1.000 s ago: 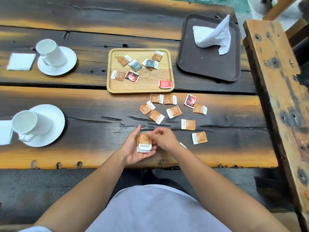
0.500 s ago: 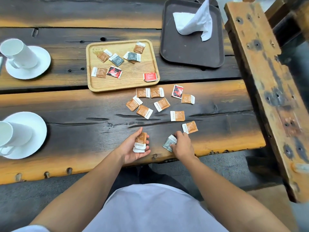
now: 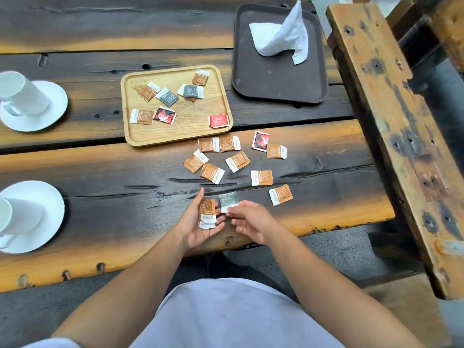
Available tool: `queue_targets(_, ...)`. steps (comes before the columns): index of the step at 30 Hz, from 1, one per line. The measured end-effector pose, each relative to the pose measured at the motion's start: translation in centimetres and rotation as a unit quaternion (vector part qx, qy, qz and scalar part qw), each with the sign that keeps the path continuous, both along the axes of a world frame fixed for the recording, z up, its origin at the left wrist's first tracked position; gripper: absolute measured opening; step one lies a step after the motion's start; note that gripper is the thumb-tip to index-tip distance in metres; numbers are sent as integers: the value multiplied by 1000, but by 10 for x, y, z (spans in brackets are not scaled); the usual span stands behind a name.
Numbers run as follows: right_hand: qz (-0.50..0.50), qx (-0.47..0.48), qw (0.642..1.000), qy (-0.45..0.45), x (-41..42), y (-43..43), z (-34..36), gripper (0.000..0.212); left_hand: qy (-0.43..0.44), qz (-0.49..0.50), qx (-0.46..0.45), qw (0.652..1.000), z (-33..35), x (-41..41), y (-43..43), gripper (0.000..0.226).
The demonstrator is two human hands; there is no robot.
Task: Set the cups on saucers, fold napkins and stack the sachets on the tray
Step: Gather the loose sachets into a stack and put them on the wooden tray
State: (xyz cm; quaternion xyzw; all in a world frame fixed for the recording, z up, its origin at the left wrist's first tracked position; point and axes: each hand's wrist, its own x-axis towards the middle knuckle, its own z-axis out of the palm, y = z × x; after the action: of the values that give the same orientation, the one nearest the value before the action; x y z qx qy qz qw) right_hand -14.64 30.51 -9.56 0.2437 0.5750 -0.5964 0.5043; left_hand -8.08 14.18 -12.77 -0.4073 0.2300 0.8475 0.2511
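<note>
A dark, weathered plank surface carries the setting, with a brown plastic tray at the far right holding a loosely peaked white napkin. Beside it sits a wooden tray with eight sachets scattered flat, among them a red sachet near its front right corner. At the left edge, two white cups lie tipped on their saucers: the far cup on its saucer, the near cup on its saucer. Nine loose sachets lie spread on the surface just in front of the wooden tray. Near the front edge, the left hand cradles a small stack of brown sachets, fingers curled around it, while the right hand pinches a grey sachet at its corner, just beside the stack.
</note>
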Motion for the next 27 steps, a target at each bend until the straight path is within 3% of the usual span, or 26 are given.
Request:
queue_targets(3,53,-31,998,-18,7,-14,4,7,31,-5,39,999,4,-5,1,74)
queue_targets(7,183,60,979,65,9,-26,3,9,23,0,25,999,6,-8,2,55)
queue_targets(11,413,109,896,118,-1,-20,7,23,10,11,4,1000,6,-8,3,30)
queue_targets(13,482,159,852,125,-14,-9,7,23,-4,25,1,1000,7,-9,3,19)
queue_targets(15,464,272,815,215,-27,5,2,21,-4,29,11,999,8,-11,3,13)
queue_targets(17,329,398,791,327,-37,24,-2,8,-2,20,13,1000,8,-14,3,13)
queue_targets(18,256,439,779,367,-42,33,-5,12,-3,16,9,1000,8,-15,4,16)
queue_targets(20,229,465,772,368,-53,50,-14,43,-5,13,9,1000,6,-17,6,17)
queue_targets(22,264,469,775,330,-59,60,-21,58,-3,6,15,1000,5,-20,7,16)
queue_targets(27,233,458,783,350,-55,70,-34,46,4,-22,13,1000,4,-24,9,17)
